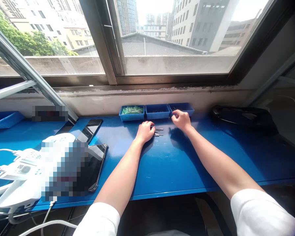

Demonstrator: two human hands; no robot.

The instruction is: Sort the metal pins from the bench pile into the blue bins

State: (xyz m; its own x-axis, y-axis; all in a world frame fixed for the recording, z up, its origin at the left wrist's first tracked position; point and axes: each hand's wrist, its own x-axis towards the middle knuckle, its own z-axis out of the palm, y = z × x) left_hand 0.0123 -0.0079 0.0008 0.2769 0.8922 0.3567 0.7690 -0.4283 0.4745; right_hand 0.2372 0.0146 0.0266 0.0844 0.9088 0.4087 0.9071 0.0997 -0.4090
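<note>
My left hand (145,131) rests on the blue table, its curled fingers beside several thin metal pieces (158,132); whether it grips any is hidden. Just in front of the right-hand blue bin (190,109), my right hand (181,120) is raised with its thumb and fingertips pinched together. Anything between those fingertips is too small to make out. The middle blue bin (157,114) has a few small dark pieces in it. Green items in clear wrapping fill the left blue bin (132,116).
Left of my arms lie a phone (93,128), a tablet (99,157) and a white power strip (24,188) with cables. A black bag-like object (243,115) sits at the right rear. The bins stand against the wall below the window.
</note>
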